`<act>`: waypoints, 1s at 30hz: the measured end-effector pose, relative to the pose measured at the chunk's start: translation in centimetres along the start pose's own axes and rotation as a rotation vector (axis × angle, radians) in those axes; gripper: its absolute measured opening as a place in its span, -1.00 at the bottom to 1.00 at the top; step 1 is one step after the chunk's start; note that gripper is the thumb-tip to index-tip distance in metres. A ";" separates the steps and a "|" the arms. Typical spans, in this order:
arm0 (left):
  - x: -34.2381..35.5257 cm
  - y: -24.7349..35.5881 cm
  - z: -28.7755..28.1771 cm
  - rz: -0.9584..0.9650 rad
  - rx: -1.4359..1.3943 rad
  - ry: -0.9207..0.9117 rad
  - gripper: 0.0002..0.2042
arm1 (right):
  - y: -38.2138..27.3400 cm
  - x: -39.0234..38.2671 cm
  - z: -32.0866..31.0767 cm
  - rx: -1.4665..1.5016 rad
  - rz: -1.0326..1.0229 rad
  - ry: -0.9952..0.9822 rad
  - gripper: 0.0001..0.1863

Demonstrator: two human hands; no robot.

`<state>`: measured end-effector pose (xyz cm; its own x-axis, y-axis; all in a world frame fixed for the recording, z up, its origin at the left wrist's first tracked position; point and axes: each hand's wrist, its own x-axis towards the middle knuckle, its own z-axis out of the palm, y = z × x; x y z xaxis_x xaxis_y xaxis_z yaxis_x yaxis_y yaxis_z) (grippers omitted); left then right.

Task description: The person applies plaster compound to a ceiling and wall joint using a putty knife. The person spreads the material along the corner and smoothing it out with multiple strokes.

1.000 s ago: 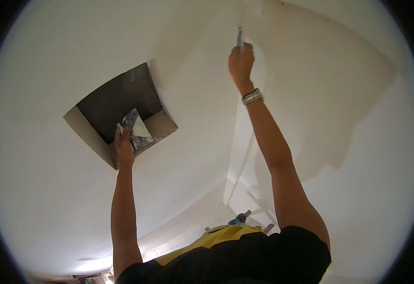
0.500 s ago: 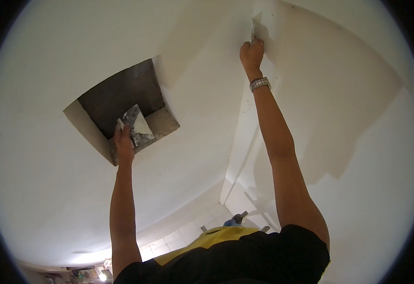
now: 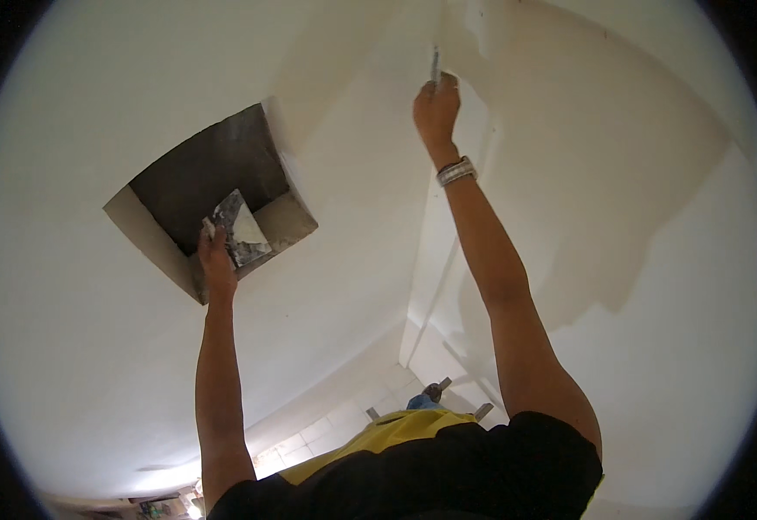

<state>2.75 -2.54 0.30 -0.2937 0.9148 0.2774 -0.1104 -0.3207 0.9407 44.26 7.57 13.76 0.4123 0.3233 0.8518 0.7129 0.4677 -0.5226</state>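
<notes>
My left hand [image 3: 216,264] is closed round the grip of a flat plastering trowel [image 3: 225,222], whose dark metal blade is smeared with white. A heap of pale putty [image 3: 247,230] lies on the blade. Behind the trowel opens a square recess [image 3: 210,178] in the wall. Raised high near the corner where two walls meet, my right hand [image 3: 436,113] grips a putty knife [image 3: 436,64], its thin blade seen edge-on and pointing up. Whether the blade touches the wall I cannot tell. A watch [image 3: 457,172] circles my right wrist.
A white wall [image 3: 352,199] spreads on the left and another wall [image 3: 560,199] with large damp-looking patches on the right. Far below show a tiled floor [image 3: 318,431], a shoe [image 3: 433,391] and ends of bars [image 3: 483,411]. A bright lamp [image 3: 193,511] and clutter are at lower left.
My right hand with the putty knife has shifted left and slightly down, the wrist turning a little. The left hand and trowel sit slightly further left in view, as does the recess.
</notes>
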 end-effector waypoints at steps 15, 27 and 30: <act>-0.5 0.7 0.8 0.078 -0.040 0.048 -0.64 | 1.1 7.9 1.4 -0.283 -0.013 0.089 -0.59; 0.2 -0.7 0.5 0.117 -0.082 0.026 -0.66 | 0.1 8.0 2.2 -0.219 -0.132 0.107 -0.48; 0.8 -1.7 -0.4 0.119 -0.089 0.022 -0.65 | -1.3 6.7 3.1 -0.135 -0.160 0.053 -0.45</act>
<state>2.31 -1.37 -1.20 -0.3309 0.8634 0.3808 -0.1570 -0.4483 0.8800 44.34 11.65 20.05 0.3144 0.2088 0.9260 0.8395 0.3942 -0.3739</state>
